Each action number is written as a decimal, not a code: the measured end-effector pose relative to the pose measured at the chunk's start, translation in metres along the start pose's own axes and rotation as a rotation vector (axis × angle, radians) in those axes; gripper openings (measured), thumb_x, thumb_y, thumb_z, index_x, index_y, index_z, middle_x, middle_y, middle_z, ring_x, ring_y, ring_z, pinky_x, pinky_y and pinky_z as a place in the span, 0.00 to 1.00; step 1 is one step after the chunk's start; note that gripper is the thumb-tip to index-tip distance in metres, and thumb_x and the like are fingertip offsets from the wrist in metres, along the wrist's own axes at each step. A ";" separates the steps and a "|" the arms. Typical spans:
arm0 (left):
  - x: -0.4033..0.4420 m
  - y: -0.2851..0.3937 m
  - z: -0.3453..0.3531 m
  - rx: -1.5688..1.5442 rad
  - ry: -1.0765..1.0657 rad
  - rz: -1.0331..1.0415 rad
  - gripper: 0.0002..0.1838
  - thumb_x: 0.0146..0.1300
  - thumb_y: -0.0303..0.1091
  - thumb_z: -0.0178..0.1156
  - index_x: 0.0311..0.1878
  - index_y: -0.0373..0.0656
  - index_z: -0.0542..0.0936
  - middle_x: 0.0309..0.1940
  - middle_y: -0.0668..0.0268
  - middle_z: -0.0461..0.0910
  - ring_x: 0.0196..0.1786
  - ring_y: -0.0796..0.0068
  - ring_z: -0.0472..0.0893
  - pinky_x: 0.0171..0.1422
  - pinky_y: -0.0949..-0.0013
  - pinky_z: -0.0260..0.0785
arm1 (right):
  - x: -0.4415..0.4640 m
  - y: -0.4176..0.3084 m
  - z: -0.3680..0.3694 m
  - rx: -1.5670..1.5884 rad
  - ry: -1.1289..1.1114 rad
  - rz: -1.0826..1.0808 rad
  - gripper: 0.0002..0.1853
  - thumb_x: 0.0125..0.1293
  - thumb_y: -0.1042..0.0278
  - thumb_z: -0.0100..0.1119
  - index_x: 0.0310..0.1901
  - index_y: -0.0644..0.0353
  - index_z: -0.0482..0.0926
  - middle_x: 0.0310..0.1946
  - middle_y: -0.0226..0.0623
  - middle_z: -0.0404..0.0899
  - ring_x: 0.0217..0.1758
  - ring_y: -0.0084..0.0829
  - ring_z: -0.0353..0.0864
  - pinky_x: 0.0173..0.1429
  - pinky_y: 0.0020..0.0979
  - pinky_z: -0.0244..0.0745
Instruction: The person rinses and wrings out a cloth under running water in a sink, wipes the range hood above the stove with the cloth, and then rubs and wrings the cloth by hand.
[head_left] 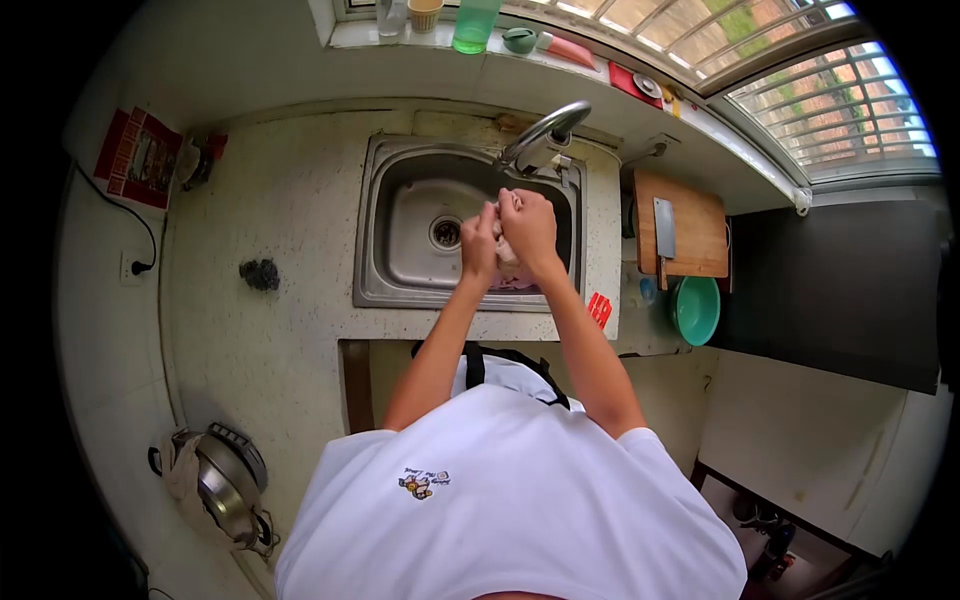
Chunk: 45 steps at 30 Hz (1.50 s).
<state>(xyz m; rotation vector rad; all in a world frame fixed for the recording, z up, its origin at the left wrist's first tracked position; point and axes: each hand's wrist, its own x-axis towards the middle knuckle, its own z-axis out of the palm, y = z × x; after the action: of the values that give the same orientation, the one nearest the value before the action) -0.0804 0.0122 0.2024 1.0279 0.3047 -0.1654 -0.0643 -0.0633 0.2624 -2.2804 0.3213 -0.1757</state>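
Note:
Over the right half of the steel sink (367, 230), my left hand (479, 246) and my right hand (531, 230) are close together. Both have their fingers curled around a crumpled, pale cloth (507, 257), which hangs between them and below the palms. A pinkish part shows low near the sink's front wall; whether it belongs to the same cloth I cannot tell. Just behind my knuckles stands the curved faucet (548, 130). The drain (446, 233) lies to the left of my left hand.
Right of the sink are a cutting board (700, 230) bearing a cleaver (664, 235), a green basin (697, 310) and a red item (599, 309). A dark scouring pad (260, 274) lies on the left counter, with a metal pot (228, 490) nearer. A green cup (474, 25) stands on the windowsill.

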 end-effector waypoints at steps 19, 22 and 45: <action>-0.008 -0.012 0.082 0.015 0.092 0.001 0.19 0.67 0.43 0.47 0.22 0.44 0.72 0.18 0.73 0.69 0.21 0.84 0.67 0.25 0.74 0.59 | -0.021 0.073 -0.080 0.492 -0.124 -0.355 0.15 0.59 0.64 0.52 0.21 0.67 0.74 0.17 0.52 0.69 0.21 0.49 0.70 0.28 0.36 0.65; -0.013 -0.034 0.088 0.032 0.103 0.144 0.19 0.68 0.41 0.47 0.20 0.45 0.71 0.19 0.75 0.70 0.23 0.86 0.68 0.27 0.76 0.61 | 0.014 0.080 -0.084 0.417 -0.176 -0.225 0.16 0.58 0.61 0.52 0.21 0.66 0.75 0.17 0.50 0.72 0.22 0.49 0.72 0.27 0.39 0.67; -0.026 -0.021 0.043 -0.199 0.112 -0.041 0.22 0.64 0.51 0.47 0.34 0.39 0.76 0.30 0.64 0.78 0.31 0.73 0.77 0.36 0.73 0.69 | -0.020 0.071 -0.105 0.736 -0.500 -0.237 0.13 0.64 0.61 0.48 0.28 0.61 0.77 0.23 0.38 0.77 0.24 0.34 0.76 0.30 0.31 0.69</action>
<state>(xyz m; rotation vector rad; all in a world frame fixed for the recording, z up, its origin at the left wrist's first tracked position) -0.1031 -0.0352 0.2143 0.8353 0.4359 -0.1121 -0.1193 -0.1779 0.2783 -1.5493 -0.2479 0.1430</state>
